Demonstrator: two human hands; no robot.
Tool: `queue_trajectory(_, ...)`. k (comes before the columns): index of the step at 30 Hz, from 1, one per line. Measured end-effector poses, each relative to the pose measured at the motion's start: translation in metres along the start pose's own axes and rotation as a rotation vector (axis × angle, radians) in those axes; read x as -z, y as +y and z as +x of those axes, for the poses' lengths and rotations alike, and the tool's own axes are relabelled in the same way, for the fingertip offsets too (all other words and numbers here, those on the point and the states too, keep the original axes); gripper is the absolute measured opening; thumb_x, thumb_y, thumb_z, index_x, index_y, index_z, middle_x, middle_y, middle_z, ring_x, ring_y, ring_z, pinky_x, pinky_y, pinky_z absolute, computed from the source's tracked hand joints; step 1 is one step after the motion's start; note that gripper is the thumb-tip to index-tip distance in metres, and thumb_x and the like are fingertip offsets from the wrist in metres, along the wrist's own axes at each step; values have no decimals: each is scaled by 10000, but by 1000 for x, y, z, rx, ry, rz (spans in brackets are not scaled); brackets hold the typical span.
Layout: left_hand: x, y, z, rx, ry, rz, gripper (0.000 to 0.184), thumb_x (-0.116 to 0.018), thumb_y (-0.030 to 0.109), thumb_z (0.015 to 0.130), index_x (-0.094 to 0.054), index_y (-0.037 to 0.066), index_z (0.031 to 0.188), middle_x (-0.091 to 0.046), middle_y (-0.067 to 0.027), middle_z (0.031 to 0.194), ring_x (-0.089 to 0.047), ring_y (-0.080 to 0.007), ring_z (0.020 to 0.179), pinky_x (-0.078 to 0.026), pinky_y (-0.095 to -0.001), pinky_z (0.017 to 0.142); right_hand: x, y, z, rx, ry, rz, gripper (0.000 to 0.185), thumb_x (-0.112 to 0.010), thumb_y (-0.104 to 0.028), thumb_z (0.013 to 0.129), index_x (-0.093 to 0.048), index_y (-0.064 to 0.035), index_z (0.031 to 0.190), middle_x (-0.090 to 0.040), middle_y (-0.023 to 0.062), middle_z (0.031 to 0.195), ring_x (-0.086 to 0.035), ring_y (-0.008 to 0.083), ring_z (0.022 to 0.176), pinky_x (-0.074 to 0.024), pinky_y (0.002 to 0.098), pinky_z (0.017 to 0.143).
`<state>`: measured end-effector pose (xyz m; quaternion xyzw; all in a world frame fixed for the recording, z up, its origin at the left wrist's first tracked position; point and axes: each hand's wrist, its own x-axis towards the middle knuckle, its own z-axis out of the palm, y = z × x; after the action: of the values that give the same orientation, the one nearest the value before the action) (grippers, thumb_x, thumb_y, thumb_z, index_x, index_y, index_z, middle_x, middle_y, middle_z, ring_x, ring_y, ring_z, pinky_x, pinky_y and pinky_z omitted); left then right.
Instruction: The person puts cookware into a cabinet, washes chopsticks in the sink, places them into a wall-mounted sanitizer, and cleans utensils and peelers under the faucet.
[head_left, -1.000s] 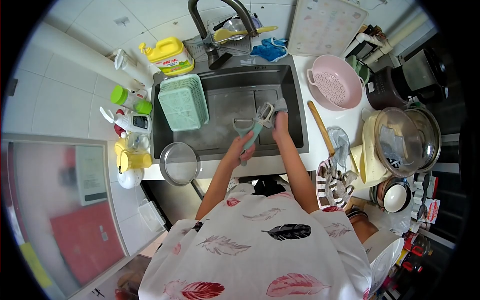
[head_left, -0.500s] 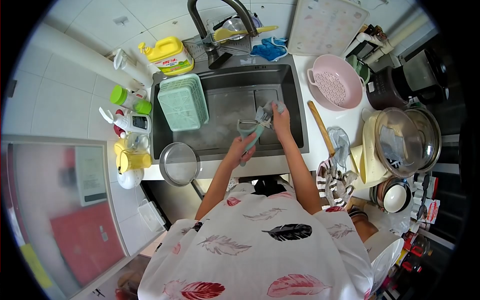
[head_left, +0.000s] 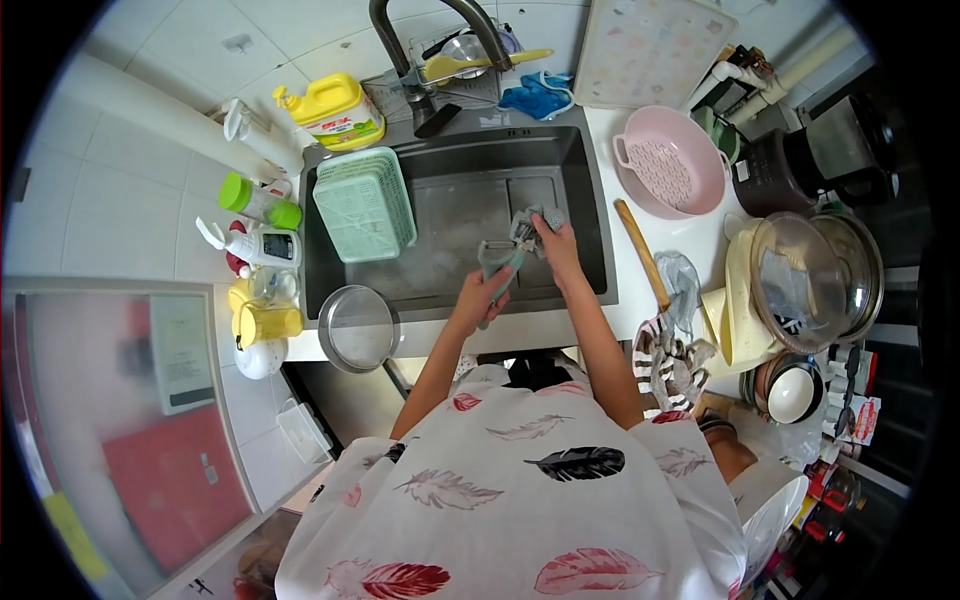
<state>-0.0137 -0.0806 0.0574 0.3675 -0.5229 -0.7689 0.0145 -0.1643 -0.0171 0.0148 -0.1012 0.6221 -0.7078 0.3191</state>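
Note:
My left hand (head_left: 482,299) is closed around the pale green handle of a peeler (head_left: 494,257), its Y-shaped head pointing up over the sink. My right hand (head_left: 556,248) is closed on a crumpled grey cloth (head_left: 524,224), which lies against the peeler's upper right side. Part of the cloth is hidden by my fingers. Both hands are above the near right part of the dark grey sink (head_left: 450,185). A light green basket (head_left: 362,210) stands in the sink's left side.
A round clear container (head_left: 358,328) sits on the front left edge. Several bottles, including a yellow jug (head_left: 335,112), line the left and back. The faucet (head_left: 415,80) rises behind the sink. To the right are a pink colander (head_left: 672,162) and a wooden stick (head_left: 640,250).
The cloth and my right hand have shifted slightly down and left against the peeler. My left hand keeps its hold on the handle, nearly in place.

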Motion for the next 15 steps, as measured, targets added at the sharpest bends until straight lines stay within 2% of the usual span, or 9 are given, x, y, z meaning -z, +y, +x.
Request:
queue_trajectory(3, 3, 1, 0, -17, -9, 21, 296, -547, 339, 785, -467, 68, 699, -432, -16, 493, -333, -68, 306, -230, -203, 283, -2, -10, -4, 11, 51, -80, 231, -565, -199, 789, -537, -23, 937, -565, 27, 829, -520, 120, 773, -399, 239, 708)
queue_trajectory(8, 6, 10, 0, -9, 1, 63, 277, -543, 324, 788, -479, 65, 715, -431, -14, 493, -334, -65, 309, -234, -201, 286, -5, -24, -14, 19, -82, -75, 233, -570, -200, 786, -558, -20, 934, -574, 14, 837, -520, 99, 776, -398, 234, 702)
queue_trajectory(11, 6, 8, 3, -17, -38, 82, 274, -543, 322, 786, -481, 66, 712, -431, -13, 492, -339, -63, 312, -238, -200, 287, -1, -25, -9, -73, -64, 97, 245, -575, -205, 781, -556, -9, 927, -573, 15, 807, -518, 95, 752, -400, 236, 685)
queue_trajectory(15, 5, 8, 2, 19, -8, 12, 285, -544, 327, 784, -468, 69, 690, -428, -18, 489, -338, -70, 304, -239, -203, 284, 9, -20, 3, -36, -78, 22, 236, -582, -196, 774, -556, -3, 907, -573, 22, 776, -525, 97, 730, -403, 238, 656)
